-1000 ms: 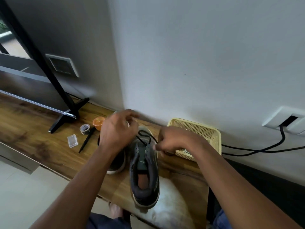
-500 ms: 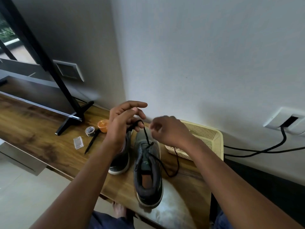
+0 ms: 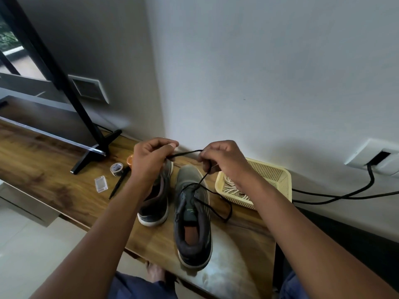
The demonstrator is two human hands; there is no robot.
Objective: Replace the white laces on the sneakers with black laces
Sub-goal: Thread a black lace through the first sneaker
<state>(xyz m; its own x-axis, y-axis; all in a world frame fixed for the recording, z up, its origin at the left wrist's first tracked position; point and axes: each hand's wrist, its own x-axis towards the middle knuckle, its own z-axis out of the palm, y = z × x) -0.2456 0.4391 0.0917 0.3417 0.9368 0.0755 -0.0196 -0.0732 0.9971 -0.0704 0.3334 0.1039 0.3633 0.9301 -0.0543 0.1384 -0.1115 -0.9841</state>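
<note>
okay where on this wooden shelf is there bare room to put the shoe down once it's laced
Judging by this view, the widest bare wood lies on the left, between the TV stand foot and the clear plastic box, running to the shelf's front edge. A second patch sits in front of the yellow basket, right of the nearer sneaker. It is crowded around the tape roll, pen and both sneakers.

wooden table (image 3: 54,169) with two sneakers (image 3: 192,214), yellow basket (image 3: 278,180), tape roll (image 3: 116,168), pen (image 3: 119,183), clear box (image 3: 100,184)

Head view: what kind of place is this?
Likely a room in a home, not a workshop: a flat screen on black feet stands on a wooden wall shelf, a wall socket feeds black cables, and a plastic basket sits beside the sneakers.
</note>
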